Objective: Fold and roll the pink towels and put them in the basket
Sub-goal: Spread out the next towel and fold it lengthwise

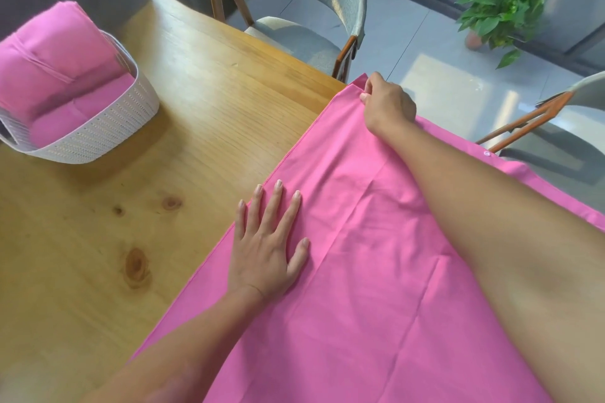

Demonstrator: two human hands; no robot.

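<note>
Thin, limp pink towel (376,255) spread flat, pinned under open left hand (268,245), far corner pinched by right hand (386,105); best taken at corners.

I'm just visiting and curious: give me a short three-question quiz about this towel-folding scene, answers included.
1. True or false: the white woven plastic basket already holds rolled pink towels.
2. Which hand pinches the far corner of the flat pink cloth towel?
3. The left hand is: A) lifting the towel, B) pressing flat on it, C) in the basket.

Key: 1 true. 2 the right hand. 3 B, its fingers spread at the towel's edge on the wooden table.
</note>
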